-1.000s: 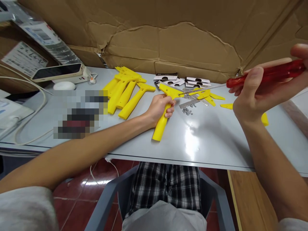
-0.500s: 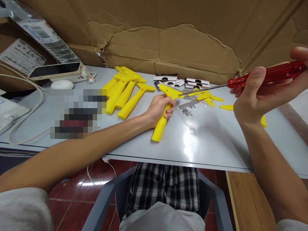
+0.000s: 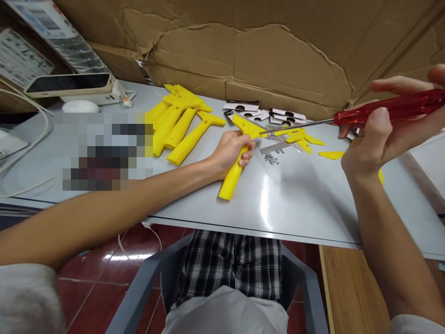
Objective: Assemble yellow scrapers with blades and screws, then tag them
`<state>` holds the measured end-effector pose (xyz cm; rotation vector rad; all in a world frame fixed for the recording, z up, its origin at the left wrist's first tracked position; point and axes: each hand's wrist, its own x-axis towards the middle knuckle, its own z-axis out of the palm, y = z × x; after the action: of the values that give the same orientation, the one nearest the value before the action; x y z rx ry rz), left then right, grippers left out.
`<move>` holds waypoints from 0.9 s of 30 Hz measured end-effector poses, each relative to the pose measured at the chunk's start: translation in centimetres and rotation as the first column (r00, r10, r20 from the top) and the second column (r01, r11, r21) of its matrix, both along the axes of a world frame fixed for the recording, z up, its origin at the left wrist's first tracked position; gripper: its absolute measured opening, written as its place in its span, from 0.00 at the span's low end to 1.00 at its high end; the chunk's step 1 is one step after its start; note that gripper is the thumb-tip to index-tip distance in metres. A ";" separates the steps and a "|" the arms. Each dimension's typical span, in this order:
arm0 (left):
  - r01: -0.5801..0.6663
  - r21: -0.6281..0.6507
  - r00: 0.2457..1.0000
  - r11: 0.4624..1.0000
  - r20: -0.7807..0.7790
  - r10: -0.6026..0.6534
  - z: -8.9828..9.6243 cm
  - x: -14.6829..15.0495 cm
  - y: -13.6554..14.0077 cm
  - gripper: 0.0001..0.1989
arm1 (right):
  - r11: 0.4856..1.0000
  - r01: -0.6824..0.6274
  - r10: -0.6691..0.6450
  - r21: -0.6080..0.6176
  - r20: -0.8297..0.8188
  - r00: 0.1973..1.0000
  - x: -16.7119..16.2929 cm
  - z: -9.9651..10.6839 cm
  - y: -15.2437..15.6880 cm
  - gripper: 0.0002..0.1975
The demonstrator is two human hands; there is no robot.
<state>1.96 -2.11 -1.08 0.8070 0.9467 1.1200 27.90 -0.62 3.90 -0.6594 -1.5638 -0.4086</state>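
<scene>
My left hand is wrapped round the neck of a yellow plastic scraper handle, its wide head pointing away from me. In my right hand lies a screwdriver with a clear red grip, held by thumb and palm with some fingers lifted. Its metal shaft reaches left, and the tip meets the right side of the scraper head. Just right of that head are flat metal blades, small yellow plates and a little heap of screws.
Several yellow scraper handles are piled at left. White-and-black blade packets lie against the cardboard at the back. A phone rests on a white charger at far left, with cables nearby. Part of the left table is pixelated.
The view has shifted slightly. The fingers of my right hand have spread and lifted around the red grip, while the screwdriver tip stays at the scraper head. My left hand keeps its hold.
</scene>
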 end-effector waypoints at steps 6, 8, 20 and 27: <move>-0.016 -0.021 1.000 1.000 0.006 0.016 0.0 0.1 0.1 0.08 | 0.994 0.086 -0.083 -0.070 0.055 0.995 -0.3 0.4 -1.0 0.23; -0.018 -0.025 1.000 1.000 0.006 0.019 -0.1 0.2 0.1 0.09 | 0.987 0.161 -0.161 -0.006 0.044 0.986 -0.1 0.6 -0.9 0.21; 0.011 -0.007 1.000 1.000 0.006 -0.011 0.2 0.0 -0.2 0.08 | 1.000 0.013 -0.013 -0.018 0.032 0.999 -0.5 -0.4 0.2 0.20; 0.007 -0.002 1.000 1.000 0.014 -0.007 0.1 -0.1 0.0 0.08 | 0.987 0.151 -0.147 -0.051 0.083 0.986 -0.3 0.0 -0.6 0.24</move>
<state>1.86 -2.08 -0.99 0.7996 0.9325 1.1169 27.56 -1.23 3.90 -0.8165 -1.6115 -0.5084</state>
